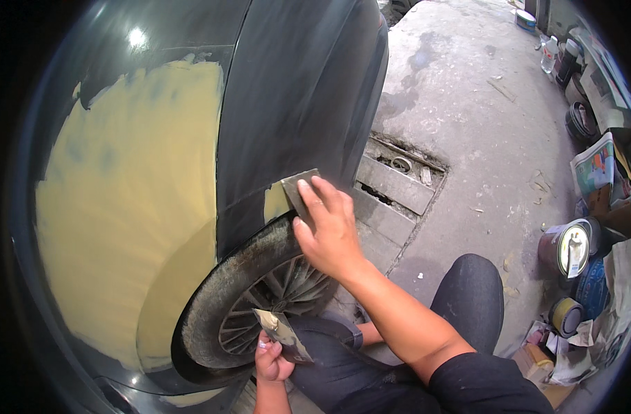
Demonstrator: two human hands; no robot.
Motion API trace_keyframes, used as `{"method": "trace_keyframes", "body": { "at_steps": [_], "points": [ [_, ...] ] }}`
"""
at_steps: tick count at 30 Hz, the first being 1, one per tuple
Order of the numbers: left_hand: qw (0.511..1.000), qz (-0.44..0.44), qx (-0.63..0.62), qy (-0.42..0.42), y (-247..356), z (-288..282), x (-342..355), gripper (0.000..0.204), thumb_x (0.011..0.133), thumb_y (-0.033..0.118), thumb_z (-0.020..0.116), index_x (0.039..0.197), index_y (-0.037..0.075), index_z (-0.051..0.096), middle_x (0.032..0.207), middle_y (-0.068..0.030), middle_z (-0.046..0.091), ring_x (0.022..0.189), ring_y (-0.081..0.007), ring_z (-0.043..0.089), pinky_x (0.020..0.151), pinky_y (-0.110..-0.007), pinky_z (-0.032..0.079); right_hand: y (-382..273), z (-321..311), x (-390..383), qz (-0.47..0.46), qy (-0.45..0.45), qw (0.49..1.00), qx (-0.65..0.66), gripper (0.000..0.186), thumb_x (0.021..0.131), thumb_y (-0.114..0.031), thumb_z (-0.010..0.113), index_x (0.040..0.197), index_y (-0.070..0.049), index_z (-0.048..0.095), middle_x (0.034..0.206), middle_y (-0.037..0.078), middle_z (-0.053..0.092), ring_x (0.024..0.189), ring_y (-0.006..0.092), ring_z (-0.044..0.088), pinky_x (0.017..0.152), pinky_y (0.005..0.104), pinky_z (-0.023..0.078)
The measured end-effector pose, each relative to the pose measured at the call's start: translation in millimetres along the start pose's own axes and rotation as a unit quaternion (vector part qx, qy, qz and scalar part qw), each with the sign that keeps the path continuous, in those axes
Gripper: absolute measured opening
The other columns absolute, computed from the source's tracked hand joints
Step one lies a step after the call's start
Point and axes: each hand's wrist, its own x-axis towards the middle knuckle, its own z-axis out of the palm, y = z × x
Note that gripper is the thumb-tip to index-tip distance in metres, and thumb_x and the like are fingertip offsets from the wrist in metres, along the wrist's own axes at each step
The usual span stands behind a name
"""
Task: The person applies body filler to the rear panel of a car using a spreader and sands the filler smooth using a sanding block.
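Observation:
My right hand (328,221) holds a flat grey spreader (295,183) against a small yellow putty patch (274,203) on the dark car panel (295,90), just above the wheel arch. Low in the view, my left hand (270,355) grips a second flat scraper (291,345) with pale putty on its corner. A large yellow putty area (115,221) covers the panel to the left. The tyre (205,321) and spoked rim sit beneath my right hand.
A concrete floor (481,138) has a slotted drain cover (391,186) beside the car. Along the right are an open can (557,252), other tins (566,317), bottles (549,55), newspapers (593,165) and scraps. My bent knee (467,283) sticks out below.

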Motion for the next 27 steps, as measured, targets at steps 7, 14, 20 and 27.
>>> {"method": "trace_keyframes", "body": {
  "at_steps": [7, 14, 20, 27],
  "points": [
    [1.0, 0.002, 0.005, -0.002, 0.7, 2.5, 1.1, 0.041, 0.086, 0.003, 0.056, 0.125, 0.013, 0.049, 0.107, -0.0148, 0.062, 0.09, -0.0339, 0.064, 0.077, -0.053, 0.056, 9.4, -0.1, -15.8, 0.011, -0.037, 0.999, -0.005, 0.059, 0.073, -0.012, 0.064, 0.131, -0.014, 0.052, 0.134, 0.013, 0.045, 0.114, 0.0383, 0.044, 0.095, 0.0476, 0.041],
    [1.0, 0.0, -0.007, -0.011, -0.7, 3.6, -8.6, 0.041, 0.087, 0.003, 0.056, 0.127, 0.014, 0.049, 0.107, -0.0149, 0.063, 0.091, -0.033, 0.064, 0.079, -0.053, 0.055, 10.5, 6.4, -2.5, 0.01, -0.002, 1.0, 0.008, 0.061, 0.071, -0.011, 0.067, 0.131, -0.013, 0.052, 0.133, 0.013, 0.045, 0.112, 0.0381, 0.045, 0.094, 0.0471, 0.042],
    [1.0, 0.012, 0.008, 0.001, -1.1, -0.2, -11.2, 0.042, 0.087, 0.005, 0.057, 0.127, 0.013, 0.047, 0.106, -0.0145, 0.063, 0.092, -0.0322, 0.064, 0.078, -0.051, 0.056, 19.9, 20.9, -37.8, -0.011, -0.02, 1.0, 0.017, 0.066, 0.069, -0.01, 0.069, 0.133, -0.014, 0.051, 0.135, 0.014, 0.044, 0.113, 0.0389, 0.045, 0.095, 0.0474, 0.041],
    [1.0, 0.008, 0.021, 0.011, -0.6, 6.3, -7.1, 0.044, 0.086, 0.004, 0.058, 0.127, 0.012, 0.046, 0.107, -0.0135, 0.062, 0.091, -0.0318, 0.064, 0.077, -0.051, 0.056, 19.1, 3.8, -41.3, -0.003, -0.06, 0.998, -0.019, 0.063, 0.073, -0.015, 0.068, 0.134, -0.015, 0.05, 0.136, 0.012, 0.042, 0.115, 0.0371, 0.043, 0.093, 0.049, 0.04]
  ]
}}
